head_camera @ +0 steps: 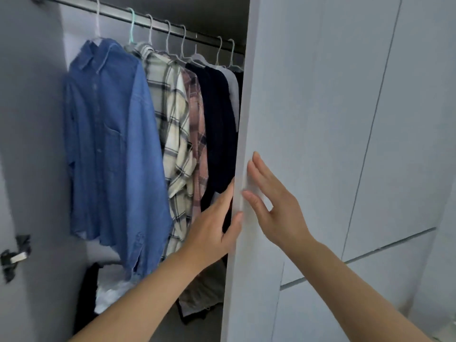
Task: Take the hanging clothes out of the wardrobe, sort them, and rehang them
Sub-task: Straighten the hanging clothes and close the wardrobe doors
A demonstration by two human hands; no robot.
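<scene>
Several garments hang on a metal rail point(158, 23) inside the wardrobe: a blue denim shirt point(111, 149) at the left, then a cream plaid shirt point(172, 134), a pink plaid shirt point(198, 124), a dark navy garment point(219, 129) and a grey one point(233, 87). The right wardrobe door point(308, 107) stands partly across the opening and hides whatever hangs further right. My left hand point(212, 228) is at the door's free edge, its straight fingers inside the edge and its thumb touching it. My right hand point(274, 201) lies flat on the door's front, fingers straight.
The left door point(32, 144) stands open with a hinge point(14, 255) on its inner face. Folded clothes and a white bag point(111, 290) lie on the wardrobe floor under the shirts. More closed pale cabinet fronts point(407, 144) run to the right.
</scene>
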